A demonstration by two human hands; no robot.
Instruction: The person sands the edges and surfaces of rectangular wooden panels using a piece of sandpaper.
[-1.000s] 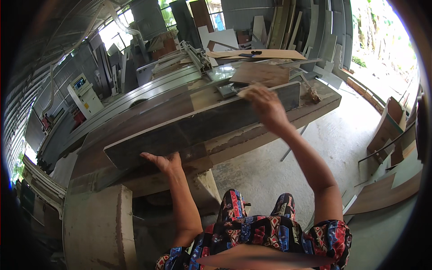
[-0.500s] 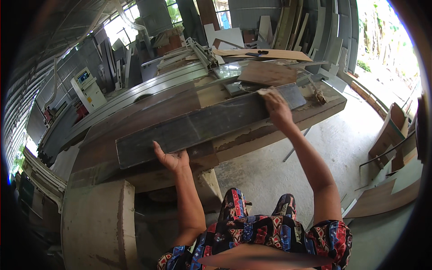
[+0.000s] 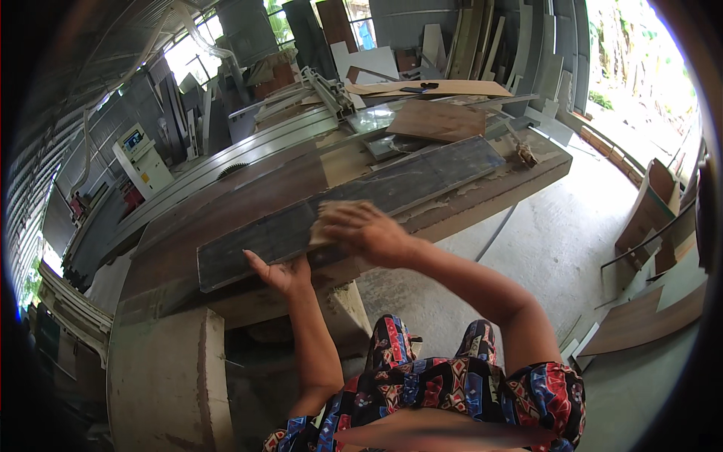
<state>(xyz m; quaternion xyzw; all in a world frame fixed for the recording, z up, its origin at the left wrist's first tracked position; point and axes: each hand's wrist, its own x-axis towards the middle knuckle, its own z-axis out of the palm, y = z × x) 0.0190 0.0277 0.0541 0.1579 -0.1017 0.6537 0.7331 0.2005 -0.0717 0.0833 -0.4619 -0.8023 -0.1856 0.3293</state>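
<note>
Dark plank (image 3: 422, 184), long and grey-black, lies flat along the wooden desk (image 3: 520, 188), running from about 8 o'clock near the person up toward 2 o'clock. The right hand (image 3: 367, 230) presses a small tan sanding pad (image 3: 331, 218) onto the plank's top face, fingers curled down over the pad. A second ago this hand was far up at the plank's 2 o'clock end; half a second ago it was partway back; now it has slid down to the near half, close beside the left hand (image 3: 280, 273). The left hand has kept its place at the plank's near long edge, palm up and fingers spread against the edge, steadying it rather than closing round it. The two hands are now near each other but not touching. Beyond the plank, toward 12 o'clock, a brown board (image 3: 440, 120) rests on the desk, and a saw blade (image 3: 232, 171) stands up at 11 o'clock.
</note>
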